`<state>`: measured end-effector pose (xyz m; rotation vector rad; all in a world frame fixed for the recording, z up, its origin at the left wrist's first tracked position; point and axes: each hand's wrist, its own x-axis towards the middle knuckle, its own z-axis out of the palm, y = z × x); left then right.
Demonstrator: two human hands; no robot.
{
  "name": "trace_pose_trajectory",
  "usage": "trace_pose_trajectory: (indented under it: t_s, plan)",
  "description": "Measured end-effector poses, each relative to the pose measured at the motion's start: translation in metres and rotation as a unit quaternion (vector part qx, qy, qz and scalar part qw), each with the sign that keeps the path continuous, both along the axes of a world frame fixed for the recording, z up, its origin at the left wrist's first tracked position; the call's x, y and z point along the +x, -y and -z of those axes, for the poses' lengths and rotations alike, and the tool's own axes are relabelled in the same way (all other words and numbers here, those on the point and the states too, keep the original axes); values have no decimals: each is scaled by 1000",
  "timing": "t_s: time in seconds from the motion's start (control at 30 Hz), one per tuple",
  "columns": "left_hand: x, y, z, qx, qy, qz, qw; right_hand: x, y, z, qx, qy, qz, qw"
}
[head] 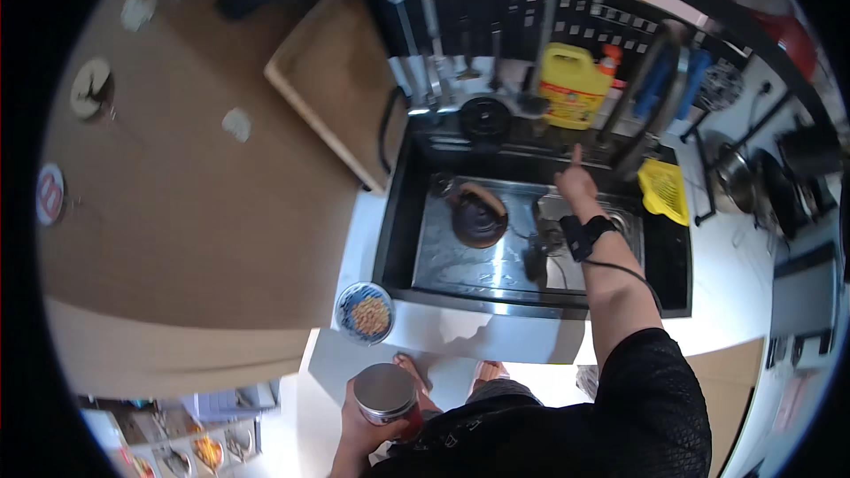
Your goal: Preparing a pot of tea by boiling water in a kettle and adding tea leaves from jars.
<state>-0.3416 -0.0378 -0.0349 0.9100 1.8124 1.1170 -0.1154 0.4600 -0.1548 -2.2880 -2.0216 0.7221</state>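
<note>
My left hand point(362, 421) is wrapped around a jar with a silver lid point(386, 390), close to my body in front of the counter. Its side shows red. Across the black-rimmed sink point(458, 272) reaches my right hand point(576, 182), a black device strapped to its wrist. The index finger points at the sink's back ledge, left of the metal faucet point(644, 89); I cannot tell whether it touches anything. Nothing shows in that hand. A round dark vessel with a tan handle point(479, 218) lies in the basin.
A patterned bowl of peanuts point(370, 316) stands at the counter's front left edge. Behind the sink are a yellow jug point(570, 87) and hanging utensils point(431, 33). A yellow drain basket point(664, 191) sits at the right rim, a wooden board point(339, 73) leans at left.
</note>
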Motion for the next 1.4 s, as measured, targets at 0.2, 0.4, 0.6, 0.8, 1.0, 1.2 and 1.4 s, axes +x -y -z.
trace_pose_trajectory:
  t_s: [0.2, 0.4, 0.6, 0.8, 1.0, 1.2, 1.4]
  plan:
    - [-18, 27, -10, 70, 133, -117, 982, 52, -52, 83, 115, 126, -185, 968]
    - [-40, 43, -30, 9, 66, -67, 996, -18, 8, -13, -33, -449, -97, 888]
    - [-72, 39, -26, 33, 194, 29, 980, -140, 316, -170, -145, -465, -569, 662]
    - [-111, 55, 15, 193, 82, 79, 974, -258, 387, -156, -132, -419, -745, 502]
    - [-149, 72, 75, 39, -345, -198, 917, -328, 452, -60, -241, -444, -365, 782]
    - [-189, 79, 156, 2, -306, -142, 941, -362, 452, -1, -412, -406, -91, 811]
    - [-250, 72, 229, -92, -156, -218, 959, -319, 445, 9, -436, -257, -163, 847]
